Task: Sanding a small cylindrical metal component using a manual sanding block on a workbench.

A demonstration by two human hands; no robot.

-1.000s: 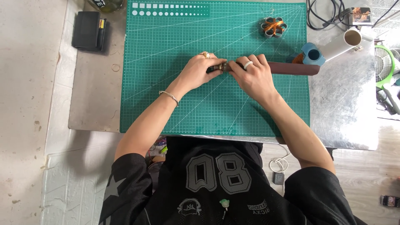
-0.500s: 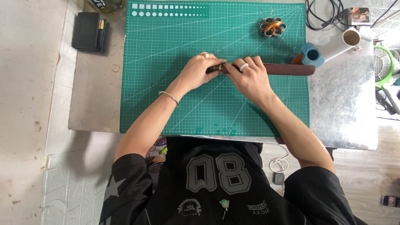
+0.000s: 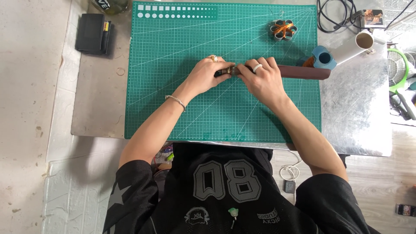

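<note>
Head view shows a long dark brown leather strap (image 3: 303, 72) lying flat across the green cutting mat (image 3: 225, 117), near the mat's right side. At the strap's left end sits a small dark metal piece (image 3: 225, 72), maybe a buckle, though it is too small to tell. The left hand (image 3: 208, 76) is closed around this piece. The right hand (image 3: 260, 80) is pressed down on the strap just beside it, fingers curled over the top. The two hands touch each other.

It looks like the person is fixing the little piece onto the strap's end. The next move likely needs a firm pinch and a steady strap.

The strap's far end reaches the mat's right edge, close to a small blue cup (image 3: 324, 57) and a white tube (image 3: 353, 47). Room is tight there. The mat is wide open to the left and in front of the hands. A black wallet (image 3: 92, 34) lies well apart on the grey table (image 3: 97, 108).
</note>
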